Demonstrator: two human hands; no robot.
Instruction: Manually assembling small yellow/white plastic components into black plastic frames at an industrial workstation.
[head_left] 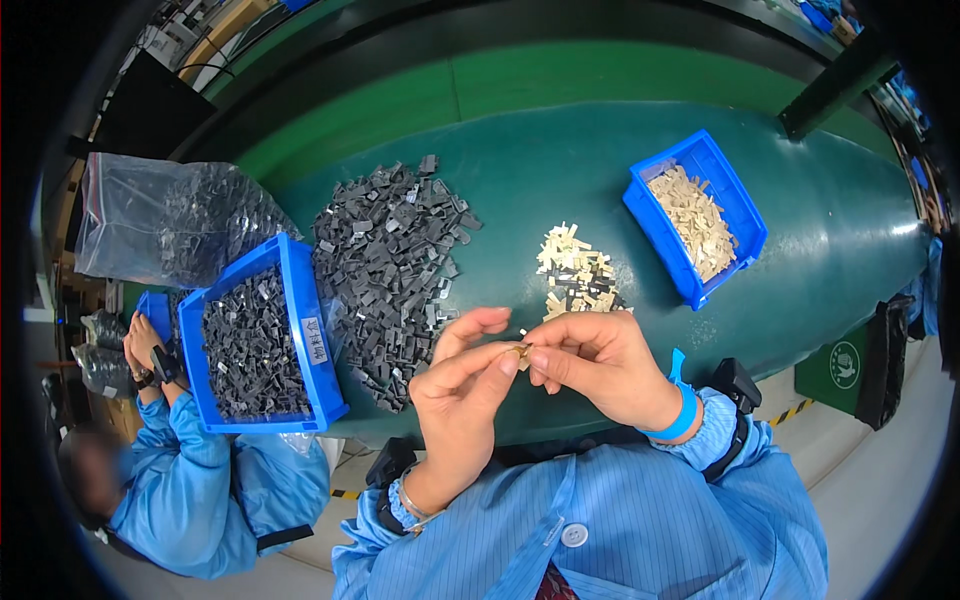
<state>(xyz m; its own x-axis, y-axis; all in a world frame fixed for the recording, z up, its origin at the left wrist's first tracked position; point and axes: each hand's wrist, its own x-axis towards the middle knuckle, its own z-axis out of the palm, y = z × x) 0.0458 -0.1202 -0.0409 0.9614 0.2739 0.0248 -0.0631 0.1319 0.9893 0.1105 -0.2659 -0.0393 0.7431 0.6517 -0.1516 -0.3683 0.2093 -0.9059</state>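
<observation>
Thumbs and forefingers of both hands meet over the near edge of the green table. My left hand [462,385] and my right hand [600,368] pinch a small tan piece [524,358] between them; its exact shape is mostly hidden by the fingertips. Just beyond the hands lies a small pile of cream-coloured pieces [566,250], mixed with black ones at its near side. To the left of my left hand spreads a large heap of dark grey plastic parts [390,260].
A blue bin [318,375] full of dark parts stands at the left, beside a clear plastic bag [165,225] of similar parts. Another blue bin [748,215] at the right holds beige pieces [695,220]. A co-worker in a blue smock [190,510] sits at far left.
</observation>
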